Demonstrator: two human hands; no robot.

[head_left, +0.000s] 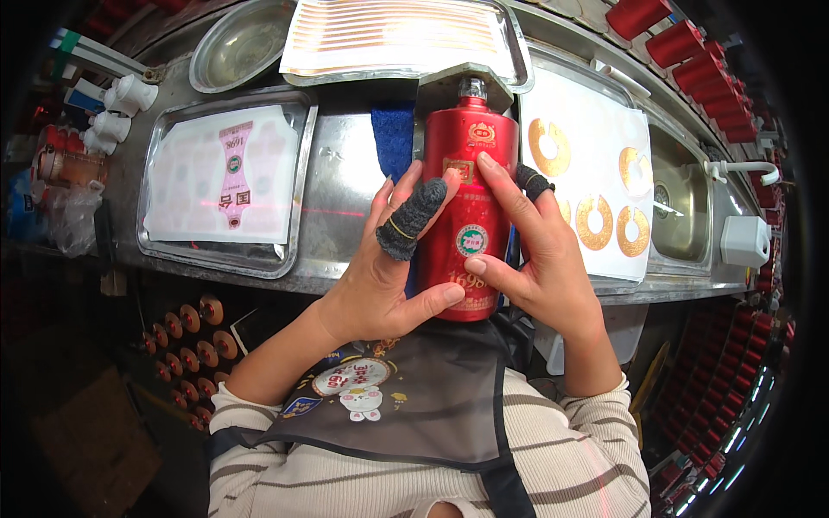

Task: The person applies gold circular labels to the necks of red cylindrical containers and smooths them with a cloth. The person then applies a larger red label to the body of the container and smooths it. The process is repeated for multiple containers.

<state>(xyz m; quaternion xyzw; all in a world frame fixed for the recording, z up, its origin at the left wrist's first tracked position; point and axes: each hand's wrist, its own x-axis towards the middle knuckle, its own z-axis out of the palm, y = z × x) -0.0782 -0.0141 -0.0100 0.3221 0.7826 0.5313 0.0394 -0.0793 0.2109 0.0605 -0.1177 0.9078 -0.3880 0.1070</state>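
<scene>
A red bottle (471,155) with gold markings lies lengthwise in front of me, neck pointing away, on a steel workbench (345,181). My left hand (389,276) grips its left side, thumb under the lower end, with a dark knitted finger cot on the index finger. My right hand (527,250) holds the right side, index finger pressing a small label near the bottle's shoulder, thumb on its lower body. A blue cloth (393,138) lies beside the bottle.
A tray (229,181) with a pink label sheet sits at left. A sheet with gold ring stickers (596,207) lies at right. A tray of gold strips (397,34) and a round steel dish (242,43) are behind. Red bottles (691,52) line the right.
</scene>
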